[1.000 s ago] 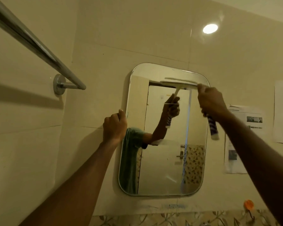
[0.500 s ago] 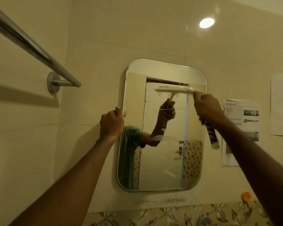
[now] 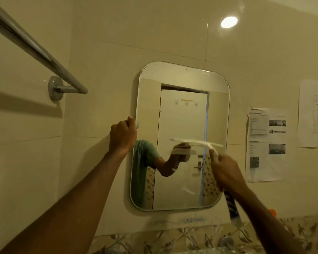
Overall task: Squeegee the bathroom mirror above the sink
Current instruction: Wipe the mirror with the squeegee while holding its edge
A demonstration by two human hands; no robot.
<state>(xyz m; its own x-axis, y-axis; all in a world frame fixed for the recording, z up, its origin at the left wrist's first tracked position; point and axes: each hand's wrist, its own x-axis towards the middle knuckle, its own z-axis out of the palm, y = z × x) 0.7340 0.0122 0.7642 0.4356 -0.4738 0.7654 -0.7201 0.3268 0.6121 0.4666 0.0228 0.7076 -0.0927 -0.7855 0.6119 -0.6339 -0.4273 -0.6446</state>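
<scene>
A rounded rectangular mirror (image 3: 184,85) hangs on the cream tiled wall. My right hand (image 3: 226,173) grips the handle of a white squeegee (image 3: 200,143), whose blade lies flat and level across the glass at about mid height on the right half. The striped blue and white end of the handle (image 3: 232,208) sticks out below my fist. My left hand (image 3: 122,136) grips the mirror's left edge, fingers curled round the rim. The glass reflects my arm, the squeegee and a white door.
A chrome towel rail (image 3: 44,55) runs from the upper left to its wall mount (image 3: 55,88). Two printed sheets (image 3: 266,143) are stuck on the wall right of the mirror. A floral tile border (image 3: 173,239) and an orange object (image 3: 273,212) lie below.
My right hand has drawn the squeegee down the glass from near the top edge to about mid height. My left hand has stayed on the mirror's left edge.
</scene>
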